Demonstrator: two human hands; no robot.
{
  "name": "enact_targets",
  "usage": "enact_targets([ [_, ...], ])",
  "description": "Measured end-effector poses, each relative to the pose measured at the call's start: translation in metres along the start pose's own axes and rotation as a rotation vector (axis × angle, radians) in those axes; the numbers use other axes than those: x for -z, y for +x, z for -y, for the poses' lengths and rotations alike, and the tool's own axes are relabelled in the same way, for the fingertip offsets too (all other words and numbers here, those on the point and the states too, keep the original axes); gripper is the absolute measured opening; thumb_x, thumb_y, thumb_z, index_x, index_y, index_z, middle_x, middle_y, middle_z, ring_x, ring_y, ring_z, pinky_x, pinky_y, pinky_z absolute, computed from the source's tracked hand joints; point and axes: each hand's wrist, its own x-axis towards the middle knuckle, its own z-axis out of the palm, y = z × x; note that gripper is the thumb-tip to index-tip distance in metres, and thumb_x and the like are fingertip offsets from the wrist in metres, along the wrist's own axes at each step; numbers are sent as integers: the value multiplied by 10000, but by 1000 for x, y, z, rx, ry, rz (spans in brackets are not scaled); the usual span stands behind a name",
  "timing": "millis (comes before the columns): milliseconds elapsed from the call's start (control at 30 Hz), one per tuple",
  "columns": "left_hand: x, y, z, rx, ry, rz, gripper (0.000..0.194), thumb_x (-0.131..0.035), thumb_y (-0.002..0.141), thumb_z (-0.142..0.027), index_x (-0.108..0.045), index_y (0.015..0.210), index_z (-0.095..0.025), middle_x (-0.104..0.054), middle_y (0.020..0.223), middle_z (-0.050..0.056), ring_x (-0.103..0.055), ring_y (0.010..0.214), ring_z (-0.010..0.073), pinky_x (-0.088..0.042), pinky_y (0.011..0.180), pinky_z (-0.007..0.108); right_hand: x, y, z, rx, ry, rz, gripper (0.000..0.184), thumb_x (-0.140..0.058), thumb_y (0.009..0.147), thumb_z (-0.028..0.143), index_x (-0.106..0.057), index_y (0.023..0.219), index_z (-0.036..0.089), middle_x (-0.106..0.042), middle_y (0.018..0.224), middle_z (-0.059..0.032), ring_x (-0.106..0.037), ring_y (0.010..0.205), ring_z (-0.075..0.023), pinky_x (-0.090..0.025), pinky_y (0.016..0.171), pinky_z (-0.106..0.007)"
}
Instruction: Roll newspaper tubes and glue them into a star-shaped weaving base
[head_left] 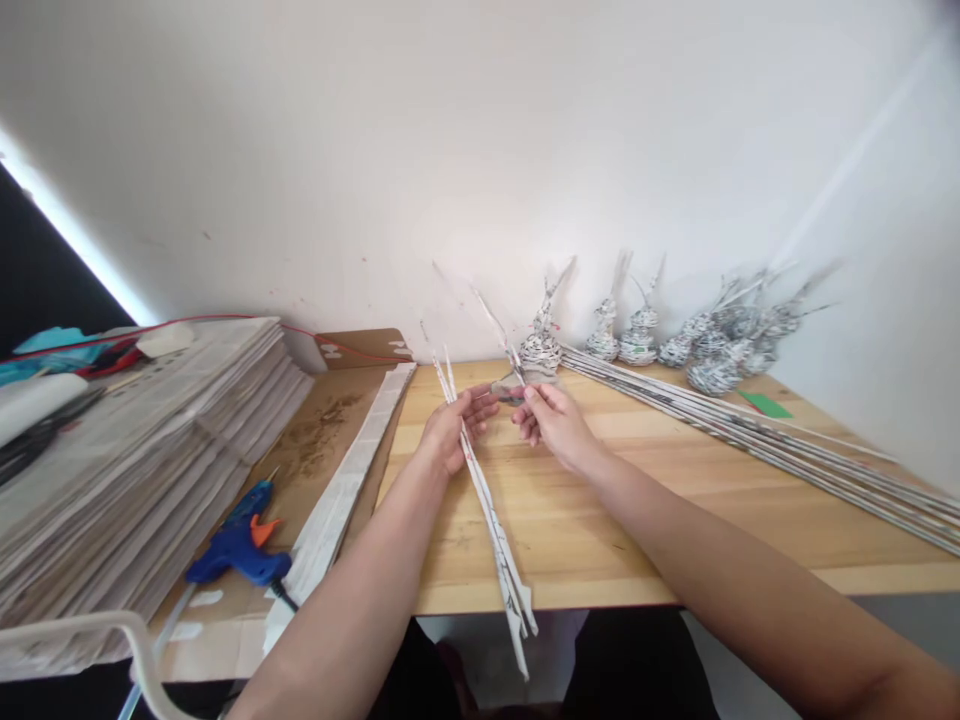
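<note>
My left hand has a few thin rolled-newspaper sticks lodged at its thumb, with the fingers pointing right. The sticks slant from above the hand down past the table's front edge, where their flattened ends hang. Between thumb and forefinger, my right hand pinches another paper stick, which rises up and to the left. A greyish piece shows between the two hands, partly hidden by the fingers. Just behind my right hand, a woven paper figure stands upright with loose stick ends on top.
Several more woven figures line the wall. A bundle of long paper sticks and a green card lie right. At left are a tall stack of newspaper, a blue glue gun and flat paper strips on cardboard.
</note>
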Motion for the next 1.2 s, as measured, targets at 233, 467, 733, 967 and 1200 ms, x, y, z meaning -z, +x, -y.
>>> enact_targets([
  [233,-9,-10,5,10,-27,267,307,-487,925,-307,-697,1036,-113,-649,1197,154,-666,946,205,-556,750,297,-6,-5,-10,40,-321,152,293,-454,929,447,-529,808,191,-595,601,19,-538,447,-95,-378,414,-201],
  [467,-5,-6,4,-71,-61,120,233,-534,899,-219,-700,1013,-102,-696,1005,119,-681,842,171,-568,813,334,14,1,-3,374,-849,-82,193,-515,904,330,-636,849,190,-672,799,-40,-614,740,-169,-456,694,-294],
  [733,-17,-22,6,-177,26,332,307,-696,776,-225,-701,1069,-136,-645,1020,73,-556,631,68,-540,571,222,47,15,0,119,-1205,-310,380,-651,760,379,-619,1074,168,-691,949,-125,-638,892,-286,-464,749,-367],
  [967,-20,-25,2,-202,-24,389,384,-700,758,-212,-679,1138,-158,-654,809,55,-552,627,83,-416,473,167,28,23,-10,374,-690,29,481,-496,857,236,-500,1338,230,-618,1272,-79,-606,1113,-198,-475,877,-312],
  [1200,-19,-20,0,-280,-77,300,337,-630,833,-369,-702,1098,-173,-639,1159,95,-507,627,54,-397,468,158,12,8,-1,337,-704,27,325,-549,877,406,-712,1036,174,-724,892,-80,-656,784,-191,-491,705,-296],
])
